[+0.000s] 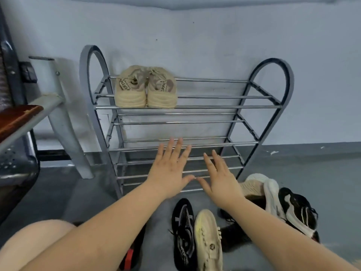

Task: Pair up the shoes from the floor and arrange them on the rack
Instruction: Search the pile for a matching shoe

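Observation:
A grey metal shoe rack [281,106] stands against the wall. A pair of beige sneakers [145,89] sits on the left of its top shelf, heels toward me. My left hand [168,171] and my right hand [220,177] are held out flat in front of the lower shelves, fingers straight, thumbs nearly touching, holding nothing. On the floor below lie a black patterned shoe [183,231] and a cream shoe [209,239] side by side. To the right is a heap with a white knit shoe [271,194] and a black-and-white sneaker [298,210].
A grey bench frame [58,118] with a brown seat edge [17,118] stands left of the rack. My bare knee [37,245] fills the lower left. A black and red shoe [130,255] is partly hidden under my left forearm. Grey floor lies to the right.

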